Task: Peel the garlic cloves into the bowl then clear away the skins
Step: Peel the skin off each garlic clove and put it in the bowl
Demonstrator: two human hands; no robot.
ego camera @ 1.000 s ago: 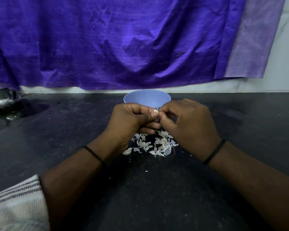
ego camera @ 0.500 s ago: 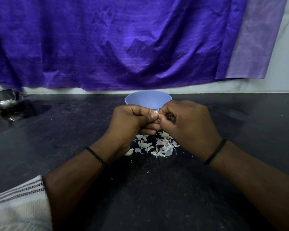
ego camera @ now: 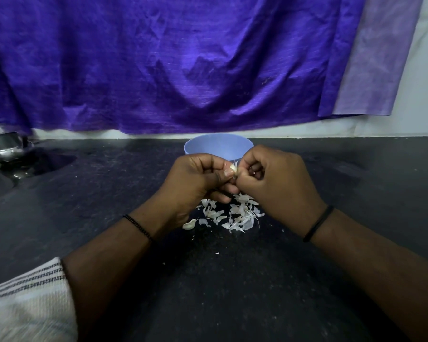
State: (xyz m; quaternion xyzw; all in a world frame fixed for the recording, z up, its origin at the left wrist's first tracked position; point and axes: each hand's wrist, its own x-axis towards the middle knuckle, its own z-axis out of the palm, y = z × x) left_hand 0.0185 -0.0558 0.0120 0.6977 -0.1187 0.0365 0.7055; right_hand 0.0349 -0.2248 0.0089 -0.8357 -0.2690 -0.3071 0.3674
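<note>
Garlic clove sits pinched between both hands, left hand steadying, right hand fingers curled to pick skin. They hover over the skins, so scraps drop together; bowl waits at twelve o'clock on the bench.

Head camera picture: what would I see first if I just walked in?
Two hands, the left hand and right hand, pinching a garlic clove in the middle. Under them lies a pile of white skins on the dark counter, with a blue bowl behind and a purple cloth above.
</note>
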